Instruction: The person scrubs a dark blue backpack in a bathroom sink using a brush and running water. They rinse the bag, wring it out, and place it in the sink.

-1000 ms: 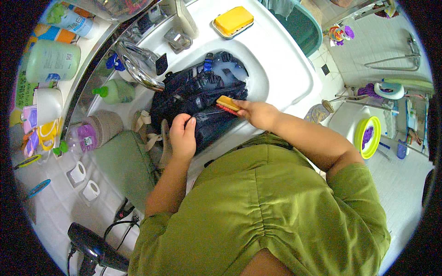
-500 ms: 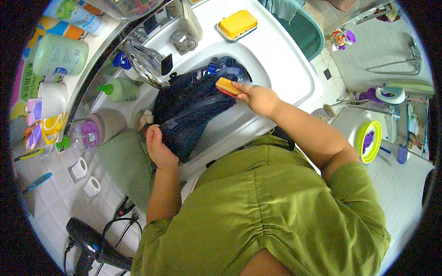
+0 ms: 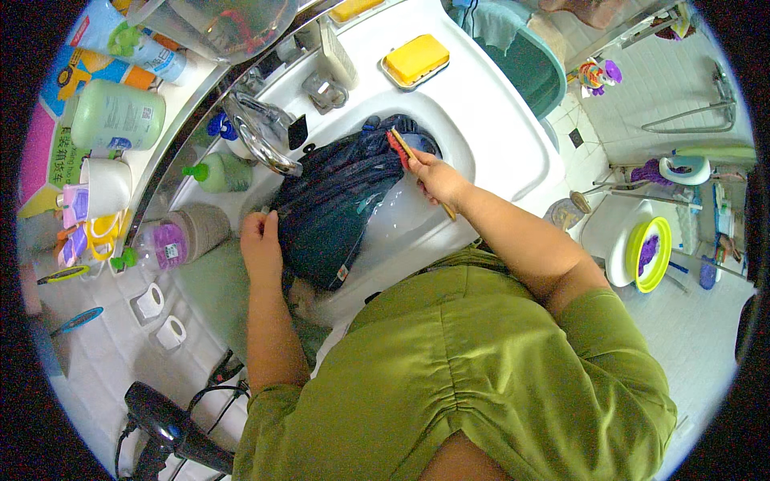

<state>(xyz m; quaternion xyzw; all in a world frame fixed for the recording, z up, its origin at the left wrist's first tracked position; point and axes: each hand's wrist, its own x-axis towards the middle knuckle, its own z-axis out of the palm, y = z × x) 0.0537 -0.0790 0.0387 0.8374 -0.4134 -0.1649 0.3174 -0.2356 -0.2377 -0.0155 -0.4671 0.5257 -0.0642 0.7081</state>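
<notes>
A dark navy wet garment [image 3: 321, 216] lies bunched in the white sink [image 3: 513, 132], its lower end spread over the near rim with a small tag showing. My left hand [image 3: 261, 240] is closed on the garment's left edge, its fingertips partly hidden. Over the garment's right side, my right hand [image 3: 437, 180] grips a scrub brush [image 3: 399, 150] with a wooden back and red bristles. The brush is tilted on its edge, bristles facing left, close to the cloth. I cannot tell if the bristles touch it.
A chrome faucet [image 3: 261, 140] reaches over the basin from the left. Yellow soap [image 3: 417, 58] rests in a dish on the far rim. Bottles such as a green pump bottle [image 3: 220, 172] line the left side. A teal bucket [image 3: 525, 72] stands beyond the right rim; a hair dryer [image 3: 172, 429] hangs lower left.
The brush has turned from flat to on edge in my right hand. My left hand has moved up and left along the garment, which now lies more spread, its near end shifted.
</notes>
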